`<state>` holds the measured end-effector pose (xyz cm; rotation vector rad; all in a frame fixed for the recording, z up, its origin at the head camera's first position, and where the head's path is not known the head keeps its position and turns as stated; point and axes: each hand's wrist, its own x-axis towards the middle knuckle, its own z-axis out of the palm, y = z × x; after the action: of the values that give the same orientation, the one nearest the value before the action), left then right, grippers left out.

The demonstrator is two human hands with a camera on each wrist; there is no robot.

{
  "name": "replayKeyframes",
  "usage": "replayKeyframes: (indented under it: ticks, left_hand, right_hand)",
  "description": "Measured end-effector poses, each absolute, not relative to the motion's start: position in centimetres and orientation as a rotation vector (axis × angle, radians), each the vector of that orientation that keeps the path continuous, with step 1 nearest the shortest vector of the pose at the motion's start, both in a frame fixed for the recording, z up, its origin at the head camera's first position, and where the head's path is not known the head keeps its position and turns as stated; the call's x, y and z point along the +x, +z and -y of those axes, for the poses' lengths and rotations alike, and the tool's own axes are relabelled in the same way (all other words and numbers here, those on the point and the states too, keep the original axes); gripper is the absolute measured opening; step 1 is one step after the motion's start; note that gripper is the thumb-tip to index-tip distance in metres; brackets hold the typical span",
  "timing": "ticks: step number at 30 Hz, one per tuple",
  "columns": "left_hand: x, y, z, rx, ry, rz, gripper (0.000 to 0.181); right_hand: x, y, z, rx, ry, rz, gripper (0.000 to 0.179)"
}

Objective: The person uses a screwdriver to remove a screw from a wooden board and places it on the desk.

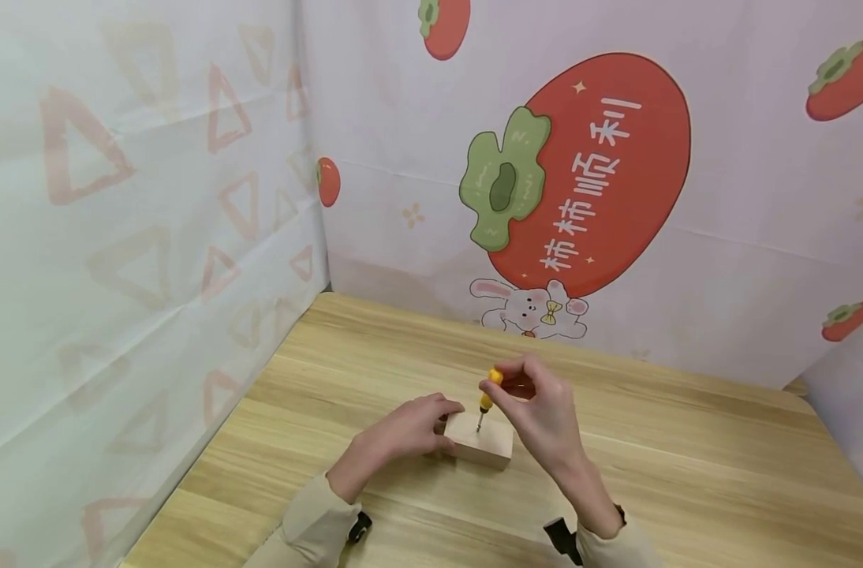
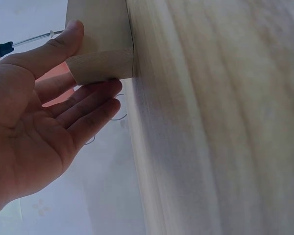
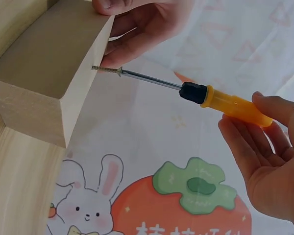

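A pale wooden block [image 1: 484, 444] lies on the table, and my left hand [image 1: 410, 427] grips its left end between thumb and fingers. In the left wrist view the thumb [image 2: 68, 39] presses one face while the fingers reach along the far side. My right hand [image 1: 545, 410] pinches the handle of a yellow screwdriver [image 3: 235, 106] with a black collar. Its shaft meets the head of a screw [image 3: 107, 70], whose tip stands in the block's top face. Most of the screw's thread still shows outside the wood, and the screwdriver tilts slightly in the head view.
The wood-grain table [image 1: 687, 473] runs out to both sides of the block. Behind it hangs a printed backdrop [image 1: 403, 260] with a large persimmon and a rabbit. A white curtain with triangles [image 1: 155, 276] borders the left edge.
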<state>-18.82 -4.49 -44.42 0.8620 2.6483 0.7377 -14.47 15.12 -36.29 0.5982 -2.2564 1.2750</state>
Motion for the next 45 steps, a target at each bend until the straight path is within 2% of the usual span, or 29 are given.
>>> replayKeyframes:
  ticks: [6,8,15,20,29,36,41,45]
  left_hand:
    - [-18.9,-44.3,4.5,0.859,0.740,-2.648,0.056]
    - [-18.8,-44.3,4.5,0.854,0.742,-2.644,0.056]
    - [-18.8,-44.3,4.5,0.859,0.738,-2.644,0.056]
    - [-18.9,-44.5,4.5,0.862,0.742,-2.639,0.055]
    - [-19.0,-44.7,4.5,0.872,0.729,-2.647,0.056]
    - [-18.9,-44.4,4.6,0.858,0.744,-2.643,0.056]
    - [-18.7,-44.3,4.6,0.862,0.734,-2.644,0.055]
    - [-18.7,-44.3,4.6,0.862,0.729,-2.649,0.055]
  right_hand:
    - [-14.1,-35.0,-15.2,0.616,1.463,2.375,0.022]
    - [-14.6,-35.7,-15.7,0.604,1.488,2.387,0.022]
    - [-14.9,-36.7,-15.4,0.648,1.227,2.303,0.030]
    - [-14.6,-36.7,-14.9,0.534,1.140,2.290,0.035]
    - [-14.2,-36.3,-14.9,0.567,1.335,2.243,0.021]
    - [-13.8,-35.8,-14.5,0.594,1.574,2.271,0.021]
    - [-14.0,-36.5,-14.8,0.621,1.426,2.307,0.021]
    - [-14.2,-37.0,-14.8,0.626,1.260,2.272,0.027]
